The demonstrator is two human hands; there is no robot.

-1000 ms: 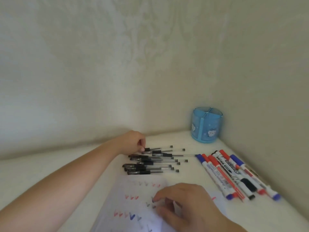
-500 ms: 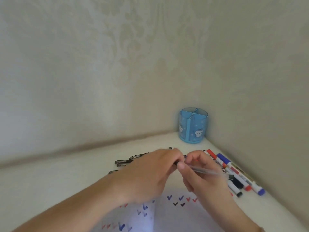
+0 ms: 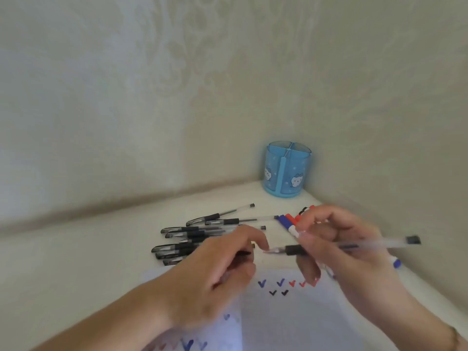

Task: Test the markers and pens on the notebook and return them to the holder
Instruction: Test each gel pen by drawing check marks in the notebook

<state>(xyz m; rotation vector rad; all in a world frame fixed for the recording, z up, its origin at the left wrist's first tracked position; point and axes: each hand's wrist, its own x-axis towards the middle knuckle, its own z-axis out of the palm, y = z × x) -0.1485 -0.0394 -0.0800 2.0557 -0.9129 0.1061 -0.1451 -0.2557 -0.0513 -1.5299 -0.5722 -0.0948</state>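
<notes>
The notebook [image 3: 286,317] lies nearest on the worktop [image 3: 76,269]. Above it the right hand [image 3: 342,247] pinches an uncapped pen [image 3: 354,245], while the left hand [image 3: 215,272] seems to grip its black cap. Behind lie pens [image 3: 192,234] and markers [image 3: 288,221]; farthest stands the blue holder [image 3: 287,173]

Above the notebook [image 3: 291,315], the right hand [image 3: 339,247] is pinching a pen [image 3: 354,245]; the left hand [image 3: 222,269] is curling, possibly gripping its cap.

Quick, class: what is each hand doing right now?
Left hand: grips a black pen cap.
Right hand: holds the uncapped pen.
</notes>
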